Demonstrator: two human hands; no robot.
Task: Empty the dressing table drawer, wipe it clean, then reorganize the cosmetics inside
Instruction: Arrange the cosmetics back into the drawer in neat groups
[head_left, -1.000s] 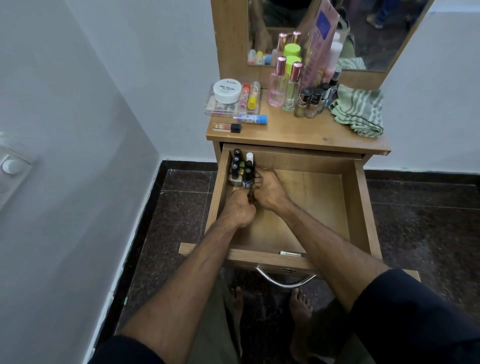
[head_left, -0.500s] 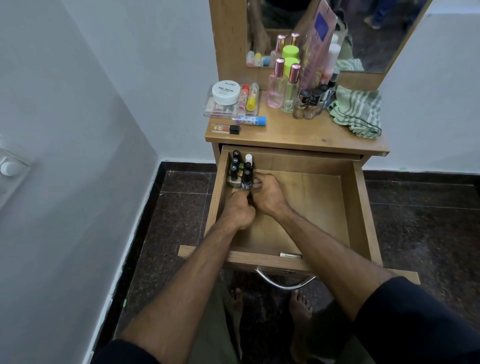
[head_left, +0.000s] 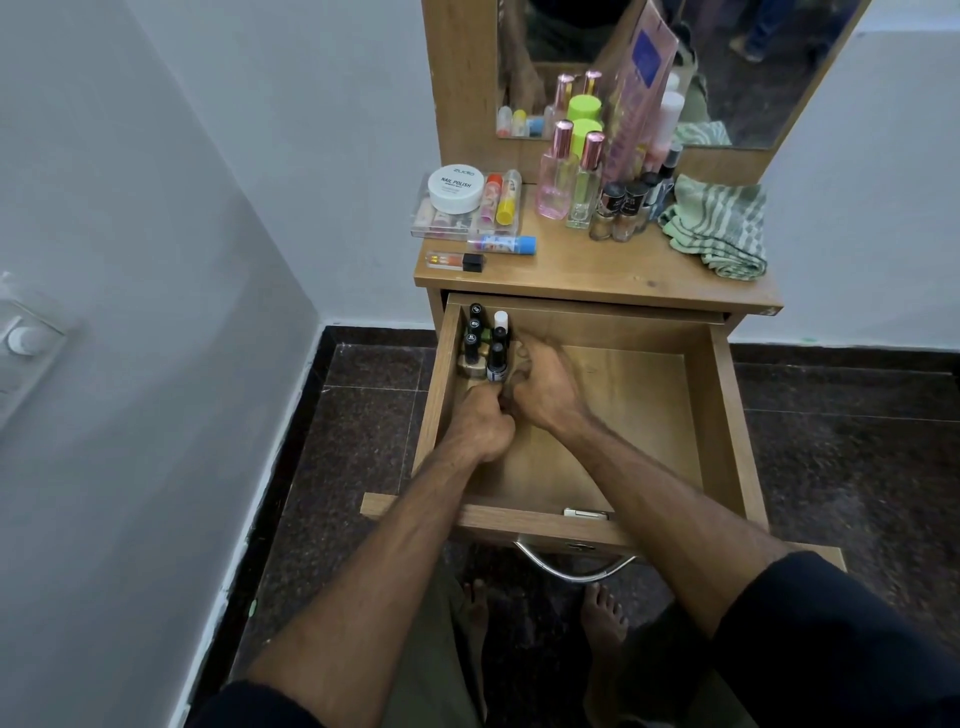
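Over the last second the right hand (head_left: 545, 392) had slid slightly farther back beside the nail polish bottles (head_left: 485, 345), its grip blurred, state untellable. The left hand (head_left: 480, 423) stayed curled just behind them, contents hidden. Restocking the drawer (head_left: 722, 415) looked barely begun.

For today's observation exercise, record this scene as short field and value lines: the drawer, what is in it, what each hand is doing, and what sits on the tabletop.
drawer: pulled open, mostly bare inside
drawer contents: small bottles standing in the far left corner
left hand: fingers curled, just in front of the bottles; whether it holds anything is hidden
right hand: beside the bottles, fingers blurred
tabletop: white jar, two perfume bottles, green striped cloth
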